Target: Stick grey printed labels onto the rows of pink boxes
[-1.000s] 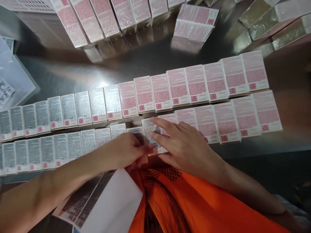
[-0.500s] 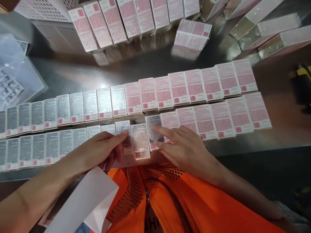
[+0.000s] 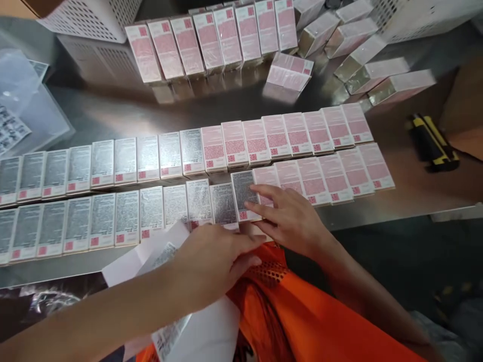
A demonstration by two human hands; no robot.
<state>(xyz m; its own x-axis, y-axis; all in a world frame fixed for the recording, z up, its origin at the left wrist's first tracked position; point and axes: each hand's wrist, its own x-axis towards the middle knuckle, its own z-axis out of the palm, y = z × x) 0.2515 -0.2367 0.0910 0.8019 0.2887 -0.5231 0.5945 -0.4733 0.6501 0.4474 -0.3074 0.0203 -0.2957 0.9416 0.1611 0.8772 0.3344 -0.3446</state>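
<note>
My right hand [image 3: 292, 218] reaches over the front row, fingers stretched and spread. Its fingertips touch the small box with a dark silver label [image 3: 244, 193] and the edge of a pink-printed box [image 3: 266, 175]. My left hand [image 3: 217, 256] is just in front of the row, its thumb and index finger pointing right toward the other hand. A white label sheet [image 3: 211, 332] with printed silver stickers hangs under that hand and seems gripped by its curled fingers, which are mostly hidden. Silver-labelled boxes [image 3: 126, 216] extend leftward; pink-printed boxes [image 3: 326, 178] extend rightward.
A second row of boxes [image 3: 234, 143] stands behind. Wrapped bundles [image 3: 209, 45] line the back of the metal table [image 3: 181, 110], with tilted bundles [image 3: 400, 83] at right. White perforated baskets [image 3: 94, 20], plastic sleeves [image 3: 33, 100] and a black-and-yellow tool [image 3: 433, 143] are also there.
My left hand has left a front-row box and moved right and toward me, bringing the label sheet along. My right hand stays at the dark-labelled box. The view has shifted.
</note>
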